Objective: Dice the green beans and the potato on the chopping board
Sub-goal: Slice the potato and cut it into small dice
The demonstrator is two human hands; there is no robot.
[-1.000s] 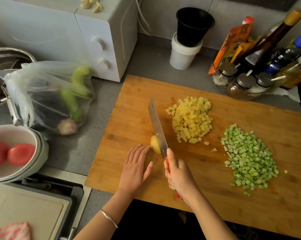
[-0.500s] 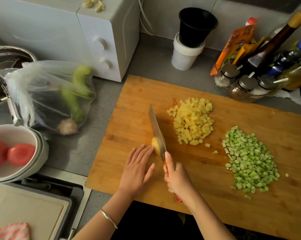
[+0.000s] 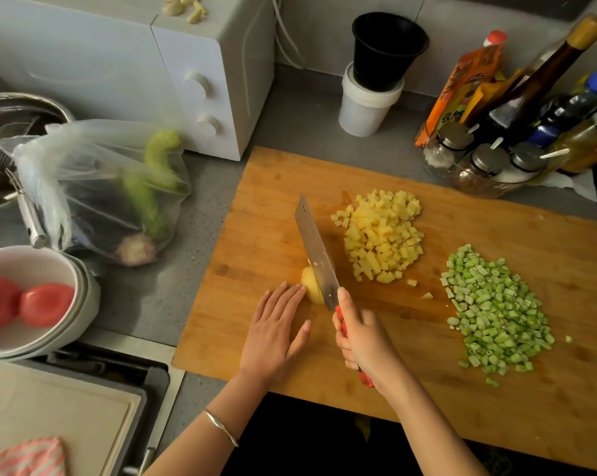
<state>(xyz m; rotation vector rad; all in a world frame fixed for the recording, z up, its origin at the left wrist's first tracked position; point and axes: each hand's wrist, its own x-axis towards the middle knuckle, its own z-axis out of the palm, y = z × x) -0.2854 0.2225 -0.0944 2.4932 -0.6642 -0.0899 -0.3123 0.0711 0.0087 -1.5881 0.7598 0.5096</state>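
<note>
Right hand (image 3: pixel 362 338) grips knife (image 3: pixel 316 249); flat left hand (image 3: pixel 276 324) steadies potato (image 3: pixel 311 286) just beside it, so a slipping stub risks nicked fingertips (image 3: pixel 298 289).

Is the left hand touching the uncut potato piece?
Touching. The head view shows the left hand with its straight fingertips laid against the potato piece, with no gap between them.

kinda dim and flat, soft indoor light with a warm cast on the board (image 3: pixel 496 235). faint shadow just right of the knife (image 3: pixel 316 249), mild sheen on the bag (image 3: pixel 84 166). bottom edge goes near black. the wide angle bends the microwave (image 3: pixel 118 70) and bottles (image 3: pixel 547 91) near the edges, and fine detail looks smeary.
</note>
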